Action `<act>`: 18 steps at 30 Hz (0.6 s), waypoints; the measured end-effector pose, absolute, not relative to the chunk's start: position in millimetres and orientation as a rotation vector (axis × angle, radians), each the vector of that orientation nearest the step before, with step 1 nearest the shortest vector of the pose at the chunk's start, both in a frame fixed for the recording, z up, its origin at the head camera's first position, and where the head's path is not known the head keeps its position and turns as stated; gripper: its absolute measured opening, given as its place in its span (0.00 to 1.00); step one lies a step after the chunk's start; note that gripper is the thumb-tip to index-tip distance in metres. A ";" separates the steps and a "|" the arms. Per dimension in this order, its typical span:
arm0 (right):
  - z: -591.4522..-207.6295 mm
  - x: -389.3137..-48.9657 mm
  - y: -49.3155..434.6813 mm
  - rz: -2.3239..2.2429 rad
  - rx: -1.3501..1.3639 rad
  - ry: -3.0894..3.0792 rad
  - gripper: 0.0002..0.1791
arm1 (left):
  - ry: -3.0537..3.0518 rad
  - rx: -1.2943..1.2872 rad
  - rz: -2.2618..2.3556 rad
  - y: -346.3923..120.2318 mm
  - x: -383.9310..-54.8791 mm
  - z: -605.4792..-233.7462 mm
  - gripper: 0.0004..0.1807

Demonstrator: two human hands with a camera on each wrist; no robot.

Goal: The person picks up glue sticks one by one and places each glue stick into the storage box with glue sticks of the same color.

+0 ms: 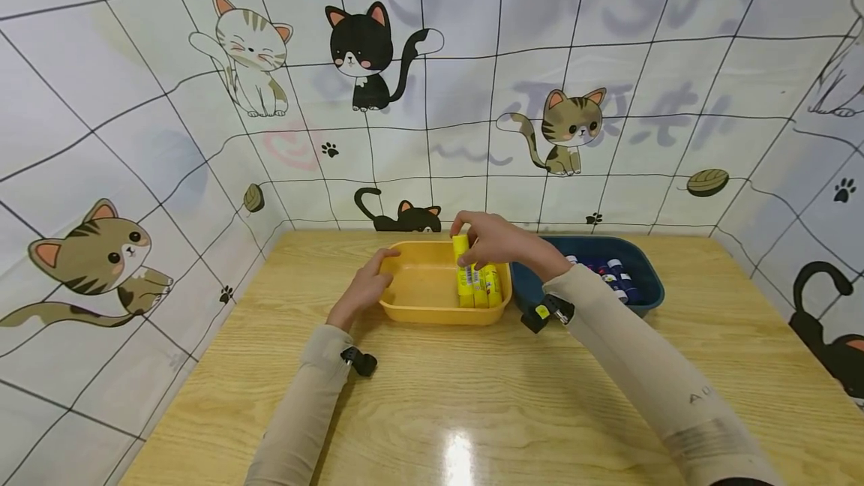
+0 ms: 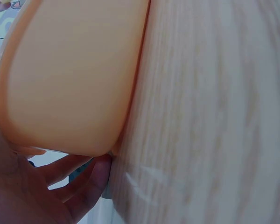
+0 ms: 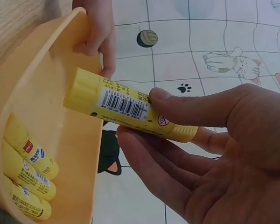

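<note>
My right hand (image 1: 496,238) pinches a yellow glue stick (image 3: 86,93) between thumb and fingers, its barcode label showing in the right wrist view. The glue stick is held over the right part of a yellow plastic tub (image 1: 432,315). Three more yellow glue sticks (image 3: 30,179) lie side by side at the tub's right end. At the tub's left end, my left hand (image 1: 364,289) grips the rim. In the left wrist view its fingers (image 2: 101,172) press against the tub's outer end wall, while in the right wrist view the thumb reaches inside the rim.
Touching or close to the yellow tub on the right stands a dark blue tub (image 1: 648,265), partly behind my right forearm. Several dark blue items with white ends (image 1: 617,276) lie inside it. A cat-patterned cloth (image 1: 459,96) rises behind the wooden table (image 1: 418,388).
</note>
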State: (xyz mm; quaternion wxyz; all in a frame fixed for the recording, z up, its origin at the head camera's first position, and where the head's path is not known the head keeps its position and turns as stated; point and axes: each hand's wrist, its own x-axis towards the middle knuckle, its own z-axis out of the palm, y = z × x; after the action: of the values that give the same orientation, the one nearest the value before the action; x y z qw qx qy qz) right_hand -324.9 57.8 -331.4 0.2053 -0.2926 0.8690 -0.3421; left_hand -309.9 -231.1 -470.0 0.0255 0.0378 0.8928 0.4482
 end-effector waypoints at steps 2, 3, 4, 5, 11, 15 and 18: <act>-332.3 -328.1 54.5 -0.960 -0.807 2.403 0.26 | 2.760 0.119 1.385 -231.5 -309.6 -470.3 0.31; -333.2 -329.9 52.8 -0.957 -0.805 2.395 0.26 | 2.760 0.121 1.387 -231.4 -309.2 -470.1 0.31; -334.1 -331.8 51.1 -0.957 -0.801 2.387 0.26 | 2.760 0.121 1.389 -231.6 -309.1 -470.2 0.31; -335.3 -333.8 49.4 -0.959 -0.792 2.378 0.25 | 2.759 0.122 1.393 -231.8 -309.0 -470.4 0.31; -343.9 -344.9 41.2 -0.980 -0.721 2.308 0.25 | 2.762 0.129 1.399 -232.5 -309.0 -471.8 0.31; -349.2 -349.8 37.1 -0.987 -0.695 2.264 0.24 | 2.775 0.145 1.383 -232.6 -309.7 -471.9 0.31; -352.6 -353.2 33.9 -0.997 -0.696 2.254 0.24 | 2.778 0.154 1.381 -231.8 -309.9 -471.0 0.31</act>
State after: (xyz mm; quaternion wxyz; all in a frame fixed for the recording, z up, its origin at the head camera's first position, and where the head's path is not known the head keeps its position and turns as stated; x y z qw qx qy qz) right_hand -353.2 33.9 -352.6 0.2862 -0.2605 0.8433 -0.3730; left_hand -309.9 -231.8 -471.0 0.0176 0.0494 0.8942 0.4445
